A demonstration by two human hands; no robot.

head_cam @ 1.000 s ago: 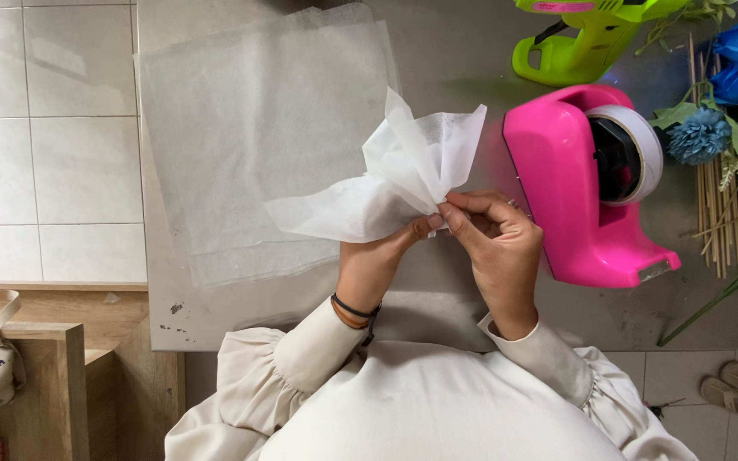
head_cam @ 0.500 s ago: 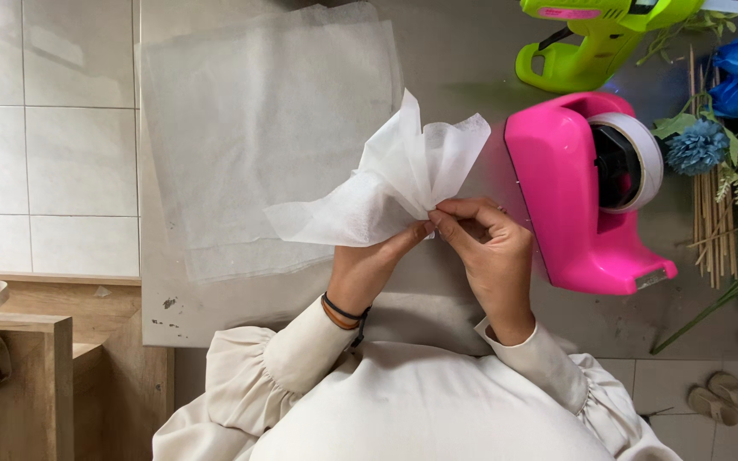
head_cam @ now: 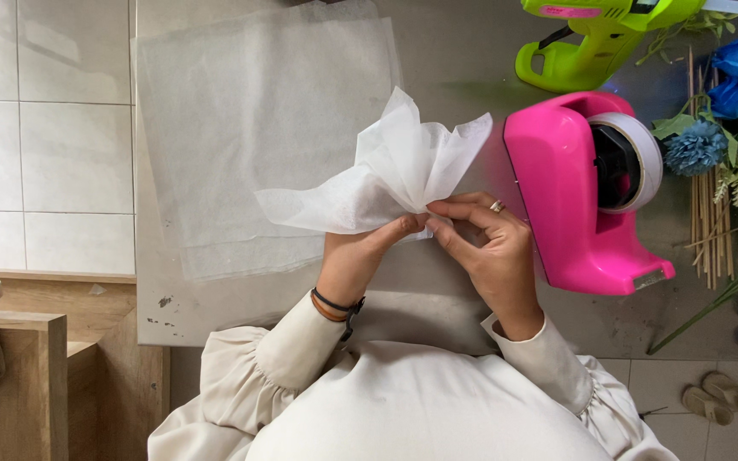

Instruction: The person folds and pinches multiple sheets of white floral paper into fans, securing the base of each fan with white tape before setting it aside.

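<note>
Between both hands' fingers (head_cam: 403,226), gathered white tissue paper (head_cam: 386,183) (fanned upward).

Just right of your hands stands a pink tape dispenser (head_cam: 570,192) holding a white roll. Beyond it lies a lime green glue gun (head_cam: 595,38). Farther right are blue artificial flowers (head_cam: 732,81) and thin wooden sticks (head_cam: 711,226). Down right, sandals (head_cam: 715,394) rest on the floor.

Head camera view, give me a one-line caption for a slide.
Both hands, left and right, pinch gathered white tissue paper beside a pink tape dispenser.
</note>
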